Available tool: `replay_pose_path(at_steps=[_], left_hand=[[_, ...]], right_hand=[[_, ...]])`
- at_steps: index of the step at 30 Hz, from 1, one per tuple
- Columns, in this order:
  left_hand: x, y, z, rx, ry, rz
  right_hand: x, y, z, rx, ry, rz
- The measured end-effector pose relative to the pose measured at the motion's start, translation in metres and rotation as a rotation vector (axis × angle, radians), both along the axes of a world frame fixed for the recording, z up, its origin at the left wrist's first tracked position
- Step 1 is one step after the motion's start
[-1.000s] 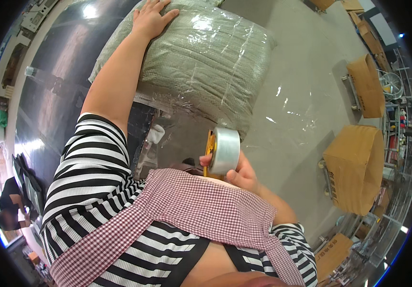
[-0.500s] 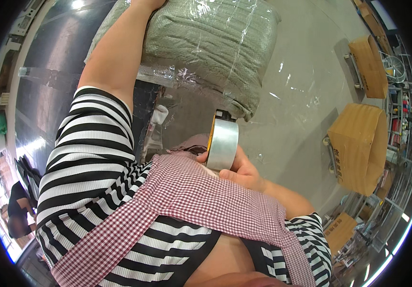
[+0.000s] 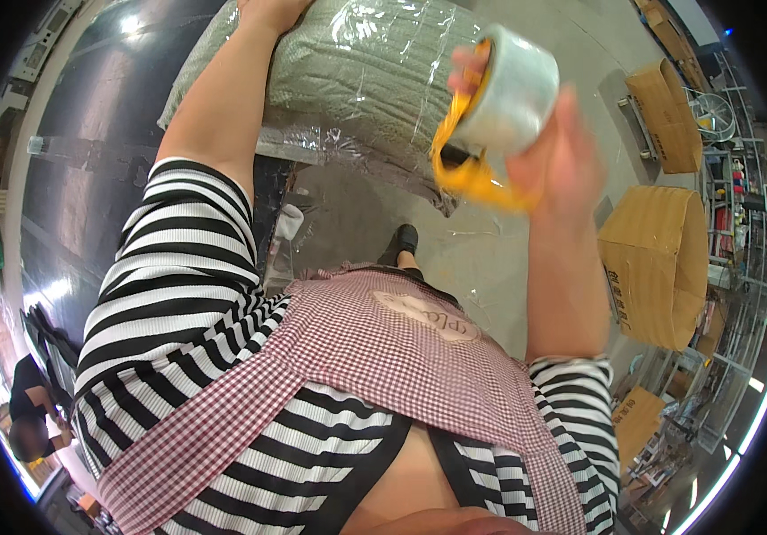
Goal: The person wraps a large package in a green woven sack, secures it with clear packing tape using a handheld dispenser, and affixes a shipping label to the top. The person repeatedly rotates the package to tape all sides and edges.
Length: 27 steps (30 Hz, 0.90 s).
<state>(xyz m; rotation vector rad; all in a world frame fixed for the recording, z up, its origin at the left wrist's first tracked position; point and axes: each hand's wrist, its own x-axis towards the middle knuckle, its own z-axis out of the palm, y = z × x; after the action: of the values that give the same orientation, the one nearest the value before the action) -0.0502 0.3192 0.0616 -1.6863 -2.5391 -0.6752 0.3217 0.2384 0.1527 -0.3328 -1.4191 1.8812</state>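
A large sack-like bundle in grey-green woven wrapping point(image 3: 348, 98), bound in shiny clear tape, lies on the edge of a dark table. At the top edge of the picture my left hand point(image 3: 274, 12) rests on the bundle; its fingers are mostly cut off from view. My right hand point(image 3: 561, 160), smeared by motion, grips a tape dispenser point(image 3: 481, 183) with a yellow-orange frame. A wide roll of clear tape point(image 3: 519, 89) is mounted in it. The dispenser is raised above the bundle's right side.
The dark table point(image 3: 89, 205) extends to the left. Two brown cartons point(image 3: 655, 267) on wheeled bases stand on the floor at right, before metal shelving point(image 3: 731, 214). Another person point(image 3: 36, 401) is at the far left. My foot point(image 3: 407, 239) is on the floor below the bundle.
My right hand has lifted the tape dispenser from beside my apron up and to the right, turning it over on the way. My left hand stays on the bundle.
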Motion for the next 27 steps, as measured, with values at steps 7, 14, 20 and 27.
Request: replay_pose_path(at_steps=[7, 14, 20, 27], left_hand=[[-0.033, 0.03, -0.052, 0.193, 0.195, -0.021], [-0.026, 0.01, -0.031, 0.08, 0.084, 0.044], [-0.026, 0.011, -0.023, 0.077, 0.041, -0.002], [-0.02, 0.009, -0.019, 0.063, 0.027, 0.034]], right_hand=[[-0.027, 0.175, 0.06, -0.167, 0.155, -0.061], [-0.06, 0.378, -0.025, -0.462, 0.143, -0.269], [-0.084, 0.463, -0.182, -0.477, 0.112, -0.21], [-0.055, 0.33, -0.341, -0.734, -0.078, -0.155]])
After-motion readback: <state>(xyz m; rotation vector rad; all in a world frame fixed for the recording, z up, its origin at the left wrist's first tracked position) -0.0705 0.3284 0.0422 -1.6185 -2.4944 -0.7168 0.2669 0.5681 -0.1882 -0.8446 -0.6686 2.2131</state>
